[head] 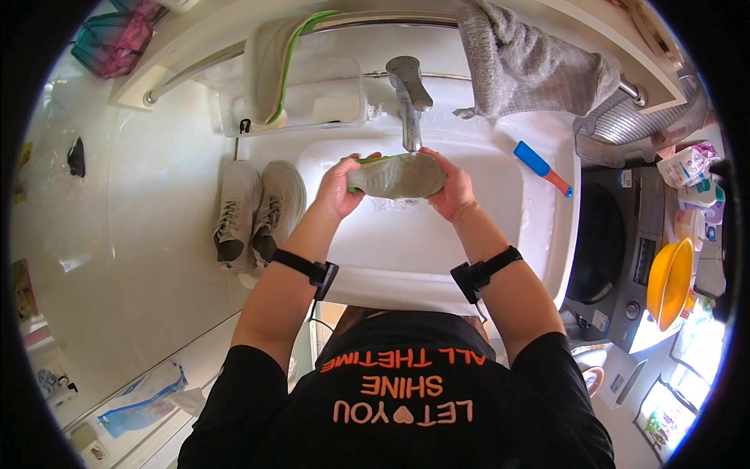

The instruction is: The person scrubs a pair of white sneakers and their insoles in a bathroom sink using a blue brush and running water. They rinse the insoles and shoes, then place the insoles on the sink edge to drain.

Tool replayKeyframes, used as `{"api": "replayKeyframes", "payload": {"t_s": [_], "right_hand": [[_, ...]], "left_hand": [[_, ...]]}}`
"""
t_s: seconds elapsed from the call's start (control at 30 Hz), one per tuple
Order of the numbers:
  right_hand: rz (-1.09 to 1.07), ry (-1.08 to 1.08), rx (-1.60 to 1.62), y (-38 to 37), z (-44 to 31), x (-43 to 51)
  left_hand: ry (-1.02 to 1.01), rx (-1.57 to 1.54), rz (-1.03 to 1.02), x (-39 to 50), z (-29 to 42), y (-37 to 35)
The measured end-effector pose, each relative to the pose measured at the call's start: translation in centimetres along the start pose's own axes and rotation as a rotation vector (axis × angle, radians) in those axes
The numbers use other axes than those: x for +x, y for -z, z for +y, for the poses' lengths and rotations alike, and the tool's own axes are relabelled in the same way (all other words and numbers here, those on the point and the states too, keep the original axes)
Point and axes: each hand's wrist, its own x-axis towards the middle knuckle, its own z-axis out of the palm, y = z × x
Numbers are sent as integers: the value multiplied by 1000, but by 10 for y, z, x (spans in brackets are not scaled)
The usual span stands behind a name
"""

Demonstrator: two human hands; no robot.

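Under the metal faucet (410,99), both my hands hold a wet grey insole (404,176) with a green edge. My left hand (344,186) grips its left end, and my right hand (453,183) grips its right end. Water runs from the spout onto the insole and splashes in the white sink (433,246) below. A blue and red brush (542,167) lies on the sink's right ledge. At the left side of the sink stands a pair of grey lace-up shoes (255,211). Another green-edged insole (272,70) leans over the rail behind the sink.
A grey towel (527,70) hangs over the metal rail (375,22). A clear plastic bin (328,99) stands behind the sink on the left. To the right are a ribbed washboard (638,120), a washing machine (615,246) and a yellow basin (670,284).
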Motion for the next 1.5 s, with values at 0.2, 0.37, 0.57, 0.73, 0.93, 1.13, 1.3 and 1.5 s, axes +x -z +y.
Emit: {"api": "replayKeyframes", "payload": {"t_s": [0.2, 0.37, 0.57, 0.73, 0.93, 1.13, 1.3, 1.5], "right_hand": [[-5, 138, -227, -10, 25, 0], [263, 754, -1496, -6, 24, -5], [490, 867, -1608, 8, 27, 3], [396, 668, -1087, 18, 34, 24], [192, 100, -652, -6, 38, 28], [287, 18, -547, -36, 42, 27], [54, -90, -386, -27, 38, 28], [33, -116, -77, -10, 41, 21]], "left_hand": [[127, 101, 26, 31, -76, -16], [222, -221, -187, 21, -85, -50], [11, 111, 74, 17, -89, -89], [-55, 202, 272, 23, -89, -78], [55, 251, 316, 20, -76, -62], [-32, 163, 79, 5, -64, -54], [-188, 14, 223, -3, -61, -58], [-453, 435, 477, -9, -33, -34]]}}
